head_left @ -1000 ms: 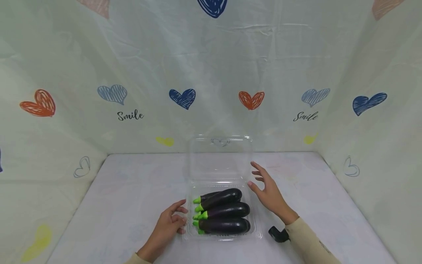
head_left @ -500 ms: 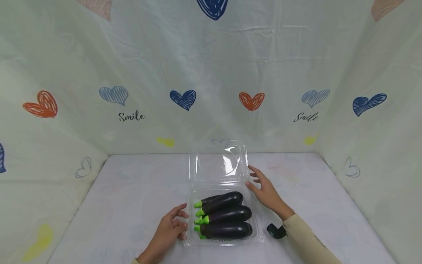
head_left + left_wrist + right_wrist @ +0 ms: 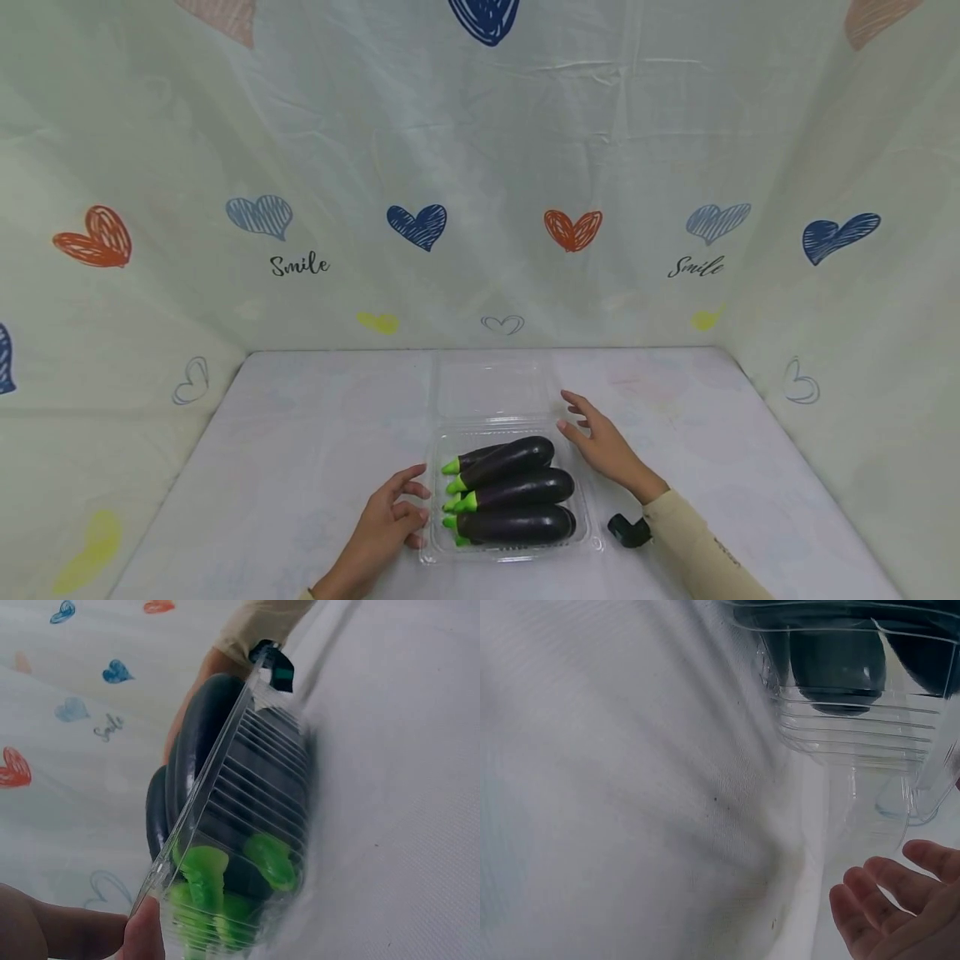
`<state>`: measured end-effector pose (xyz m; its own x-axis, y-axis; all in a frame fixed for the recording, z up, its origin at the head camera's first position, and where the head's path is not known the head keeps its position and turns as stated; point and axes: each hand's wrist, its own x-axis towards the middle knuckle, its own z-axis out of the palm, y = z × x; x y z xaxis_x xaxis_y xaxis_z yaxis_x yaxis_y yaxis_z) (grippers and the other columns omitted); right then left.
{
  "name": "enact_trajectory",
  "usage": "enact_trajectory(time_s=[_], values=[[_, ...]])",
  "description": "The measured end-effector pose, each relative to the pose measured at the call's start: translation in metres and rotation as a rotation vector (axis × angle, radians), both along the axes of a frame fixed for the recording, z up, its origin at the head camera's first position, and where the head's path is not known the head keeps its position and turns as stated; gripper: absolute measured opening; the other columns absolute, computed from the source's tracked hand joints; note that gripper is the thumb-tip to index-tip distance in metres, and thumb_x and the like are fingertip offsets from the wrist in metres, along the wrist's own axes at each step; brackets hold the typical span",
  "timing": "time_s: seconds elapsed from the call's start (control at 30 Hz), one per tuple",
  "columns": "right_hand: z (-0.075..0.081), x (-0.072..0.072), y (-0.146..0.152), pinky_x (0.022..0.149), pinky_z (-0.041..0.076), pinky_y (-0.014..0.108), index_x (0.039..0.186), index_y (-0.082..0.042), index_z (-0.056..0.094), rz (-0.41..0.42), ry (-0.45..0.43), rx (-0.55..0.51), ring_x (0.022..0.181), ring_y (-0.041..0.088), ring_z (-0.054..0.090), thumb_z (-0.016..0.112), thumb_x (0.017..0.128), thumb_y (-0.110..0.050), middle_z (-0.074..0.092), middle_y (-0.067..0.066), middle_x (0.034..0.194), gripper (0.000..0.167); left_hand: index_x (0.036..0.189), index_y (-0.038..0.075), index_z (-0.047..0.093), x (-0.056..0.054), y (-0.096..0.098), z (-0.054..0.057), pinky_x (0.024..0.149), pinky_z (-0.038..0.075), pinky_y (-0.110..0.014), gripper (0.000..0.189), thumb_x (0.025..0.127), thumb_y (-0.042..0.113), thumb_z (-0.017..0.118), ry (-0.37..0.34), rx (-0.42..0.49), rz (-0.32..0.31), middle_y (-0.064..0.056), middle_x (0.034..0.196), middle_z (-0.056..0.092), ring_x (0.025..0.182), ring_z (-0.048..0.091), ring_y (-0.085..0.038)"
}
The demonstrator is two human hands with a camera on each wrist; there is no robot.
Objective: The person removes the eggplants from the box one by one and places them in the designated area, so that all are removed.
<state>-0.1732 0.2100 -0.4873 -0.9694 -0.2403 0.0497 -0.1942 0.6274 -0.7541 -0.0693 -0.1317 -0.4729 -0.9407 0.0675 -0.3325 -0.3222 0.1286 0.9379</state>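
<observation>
A clear plastic clamshell container (image 3: 591, 533) sits on the table with several dark purple eggplants (image 3: 516, 525) in its base, their green stem ends toward the left. Its see-through lid (image 3: 491, 387) is folded back behind the base, toward the wall. At the left rim my left hand (image 3: 381, 527) pinches the container's edge between thumb and finger, as the left wrist view shows with the fingertips (image 3: 146, 930) at the rim. My right hand (image 3: 609, 446) is held beside the lid's right edge, fingers spread and slightly bent, with nothing in it.
Below the right forearm lies a small black object (image 3: 628, 531) near the sleeve. A white cloth covers the table (image 3: 300, 433), and a curtain (image 3: 491, 158) printed with hearts rises behind and at both sides.
The lid has swung backward and down, away from the base, and its right edge has come away from my right hand. My right hand has lowered slightly; the left hand stays at the rim.
</observation>
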Motion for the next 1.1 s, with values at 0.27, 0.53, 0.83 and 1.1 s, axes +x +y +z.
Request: enact_trajectory(time_s=[0.27, 0.53, 0.83, 1.1], values=[[0.003, 0.009, 0.001, 0.114, 0.042, 0.067, 0.158, 0.002, 0.041, 0.02, 0.062, 0.059, 0.142, 0.05, 0.047, 0.058, 0.109, -0.025, 0.047, 0.03, 0.156, 0.058, 0.154, -0.006, 0.04, 0.0, 0.001, -0.001, 0.06, 0.059, -0.031, 0.064, 0.094, -0.013, 0.063, -0.003, 0.005, 0.0, -0.013, 0.116, 0.056, 0.082, 0.059, -0.018], [0.019, 0.022, 0.0, 0.114, 0.043, 0.065, 0.153, 0.004, 0.048, 0.064, 0.332, 0.185, 0.14, 0.047, 0.05, 0.066, 0.105, -0.017, 0.053, 0.024, 0.154, 0.055, 0.152, -0.006, 0.041, -0.002, -0.001, 0.001, 0.06, 0.06, -0.032, 0.067, 0.09, -0.013, 0.065, -0.011, 0.019, -0.011, -0.014, 0.114, 0.058, 0.082, 0.06, -0.019], [0.047, 0.037, -0.005, 0.114, 0.045, 0.062, 0.152, 0.002, 0.05, 0.162, 0.404, 0.245, 0.141, 0.041, 0.053, 0.07, 0.103, -0.017, 0.055, 0.018, 0.153, 0.057, 0.149, -0.006, 0.042, -0.006, -0.001, 0.002, 0.059, 0.062, -0.034, 0.064, 0.09, -0.01, 0.065, -0.03, 0.008, -0.005, -0.014, 0.111, 0.059, 0.081, 0.062, -0.019], [0.052, 0.043, -0.014, 0.11, 0.048, 0.059, 0.149, -0.004, 0.055, 0.268, 0.472, 0.313, 0.137, 0.034, 0.057, 0.076, 0.099, -0.022, 0.059, 0.011, 0.151, 0.058, 0.144, -0.009, 0.045, -0.011, -0.002, -0.001, 0.059, 0.062, -0.038, 0.053, 0.093, -0.006, 0.058, -0.043, 0.029, -0.01, -0.011, 0.104, 0.06, 0.077, 0.06, -0.021]])
